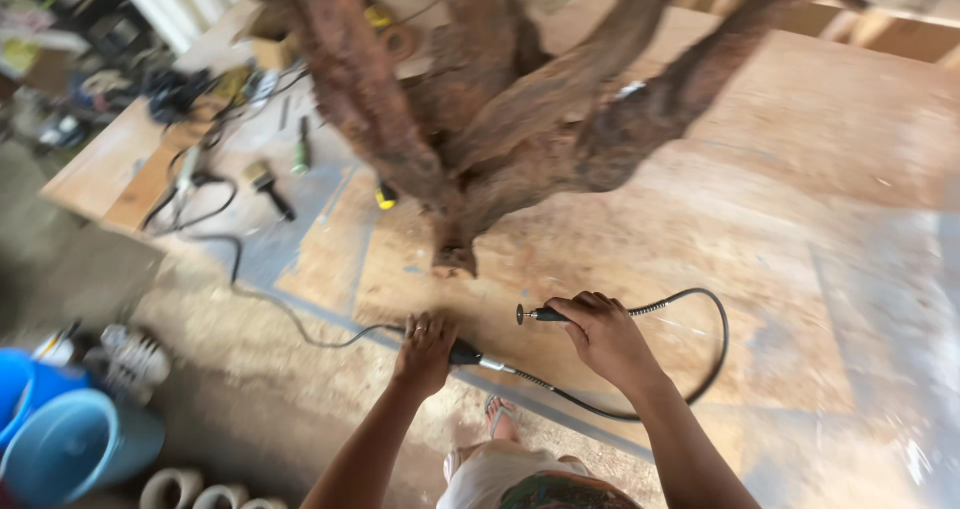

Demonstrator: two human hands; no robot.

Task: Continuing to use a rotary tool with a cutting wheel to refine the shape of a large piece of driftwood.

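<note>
Two hands on one rotary tool, in front of the tree root [500,119] on the workbench [800,219]: right hand [600,334] clamped around handpiece [545,314], disc toward root; left hand [425,349] closed over motor end [465,353], steadying looped flexible shaft [700,309].

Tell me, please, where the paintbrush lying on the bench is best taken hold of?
Take the paintbrush by its dark handle, which points toward the bench's near edge and lies free of the bristles. Coming from that near side, fingers can close across the slim handle; the black cable curls just to its left, so I would stay on the right. Both hands are busy: the right hand holds the rotary handpiece.
</note>
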